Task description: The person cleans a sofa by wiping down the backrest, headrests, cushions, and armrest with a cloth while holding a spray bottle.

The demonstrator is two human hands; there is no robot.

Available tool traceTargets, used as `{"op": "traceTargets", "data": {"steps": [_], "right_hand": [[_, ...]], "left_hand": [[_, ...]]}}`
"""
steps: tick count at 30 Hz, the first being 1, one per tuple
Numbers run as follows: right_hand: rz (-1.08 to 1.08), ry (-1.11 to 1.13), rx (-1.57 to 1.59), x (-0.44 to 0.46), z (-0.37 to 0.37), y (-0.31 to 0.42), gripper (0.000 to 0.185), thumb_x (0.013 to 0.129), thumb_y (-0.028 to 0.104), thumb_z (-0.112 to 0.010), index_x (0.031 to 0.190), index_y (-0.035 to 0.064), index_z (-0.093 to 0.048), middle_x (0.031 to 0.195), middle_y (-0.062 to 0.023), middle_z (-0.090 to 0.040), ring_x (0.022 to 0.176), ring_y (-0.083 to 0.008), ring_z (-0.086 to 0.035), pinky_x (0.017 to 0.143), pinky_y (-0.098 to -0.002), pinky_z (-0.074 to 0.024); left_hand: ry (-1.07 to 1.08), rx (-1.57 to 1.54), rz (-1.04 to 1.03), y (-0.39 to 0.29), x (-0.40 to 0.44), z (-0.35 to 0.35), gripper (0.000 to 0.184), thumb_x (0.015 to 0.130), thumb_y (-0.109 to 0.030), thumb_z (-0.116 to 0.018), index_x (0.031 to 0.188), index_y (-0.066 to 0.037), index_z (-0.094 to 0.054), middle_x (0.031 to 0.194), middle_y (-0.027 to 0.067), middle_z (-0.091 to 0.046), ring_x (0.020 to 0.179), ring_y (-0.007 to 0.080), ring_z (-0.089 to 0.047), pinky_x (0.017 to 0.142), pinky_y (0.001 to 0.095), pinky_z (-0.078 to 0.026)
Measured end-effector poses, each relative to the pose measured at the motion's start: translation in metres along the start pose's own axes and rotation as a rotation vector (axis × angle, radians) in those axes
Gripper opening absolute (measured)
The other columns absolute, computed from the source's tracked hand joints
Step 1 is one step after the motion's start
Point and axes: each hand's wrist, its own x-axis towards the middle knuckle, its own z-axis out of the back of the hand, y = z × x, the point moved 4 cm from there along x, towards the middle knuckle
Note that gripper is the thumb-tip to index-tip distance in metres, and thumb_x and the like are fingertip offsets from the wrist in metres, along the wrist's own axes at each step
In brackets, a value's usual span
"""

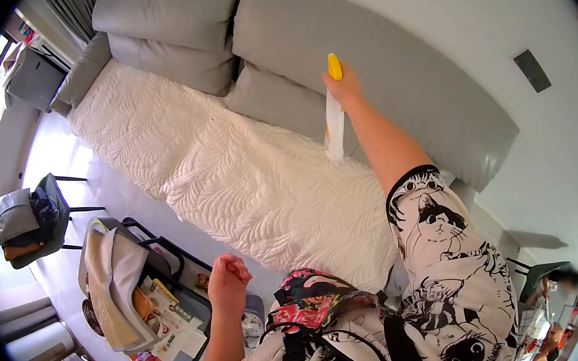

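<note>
A white spray bottle [333, 127] with a yellow top hangs upright from my right hand [344, 86], whose fingers are wrapped round its neck. It is in front of the grey sofa's back cushions [374, 49], above the edge of the cream quilted cover [253, 177] on the seat. My left hand [228, 273] is held low, near the front edge of the cover, with its fingers curled closed. Whether anything is inside that hand is hidden.
A black-framed cart [193, 312] with papers and beige cloth stands at lower left. Beyond it is a chair [57, 214] holding folded items. A grey box [38, 77] is by the window. A wall socket [532, 71] is at right.
</note>
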Motion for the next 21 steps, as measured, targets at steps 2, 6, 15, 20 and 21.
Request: {"op": "traceTargets", "data": {"steps": [2,6,15,20,21], "right_hand": [[0.043,-0.091,0.231,0.0,-0.006,-0.008,0.035,0.072,0.027,-0.063,0.098,0.005,-0.056,0.088,-0.0109,-0.06,0.078,-0.0221,-0.059,0.069,-0.0344,-0.0467],[-0.075,-0.109,0.147,0.0,0.002,-0.005,0.034,0.072,0.026,-0.064,0.099,0.0066,-0.058,0.087,-0.0095,-0.06,0.077,-0.0213,-0.059,0.069,-0.0338,-0.0466],[-0.026,-0.054,0.196,-0.003,-0.018,-0.006,0.025,0.071,0.025,-0.064,0.085,0.0054,-0.056,0.076,-0.006,-0.059,0.071,-0.0191,-0.057,0.064,-0.0355,-0.0455],[-0.155,-0.014,0.188,0.007,-0.004,0.008,0.03,0.07,0.024,-0.065,0.089,0.0036,-0.055,0.079,-0.0085,-0.059,0.07,-0.022,-0.056,0.062,-0.0358,-0.0432],[-0.162,-0.015,0.186,0.005,-0.005,0.0,0.03,0.07,0.024,-0.065,0.089,0.0036,-0.055,0.079,-0.0085,-0.059,0.07,-0.022,-0.056,0.062,-0.0358,-0.0432]], "left_hand": [[0.014,0.006,0.009,0.003,0.002,0.0,0.022,0.094,-0.029,-0.042,0.094,-0.009,-0.053,0.077,0.0039,-0.052,0.067,0.0162,-0.051,0.065,0.0307,-0.042],[0.05,-0.014,0.02,0.007,-0.002,0.003,0.024,0.093,-0.03,-0.044,0.094,-0.007,-0.052,0.08,0.0044,-0.053,0.069,0.0155,-0.052,0.066,0.0304,-0.043],[0.02,-0.005,-0.004,0.001,0.002,0.007,0.023,0.092,-0.029,-0.046,0.094,-0.007,-0.053,0.08,0.0048,-0.054,0.069,0.0154,-0.052,0.066,0.0302,-0.044],[-0.018,0.0,0.031,0.005,0.003,0.01,0.023,0.094,-0.029,-0.043,0.092,-0.009,-0.053,0.078,0.0027,-0.053,0.068,0.0148,-0.051,0.066,0.0301,-0.043],[-0.02,0.002,0.039,0.004,0.003,0.012,0.023,0.094,-0.029,-0.043,0.092,-0.009,-0.053,0.078,0.0027,-0.053,0.068,0.0148,-0.051,0.066,0.0301,-0.043]]}}
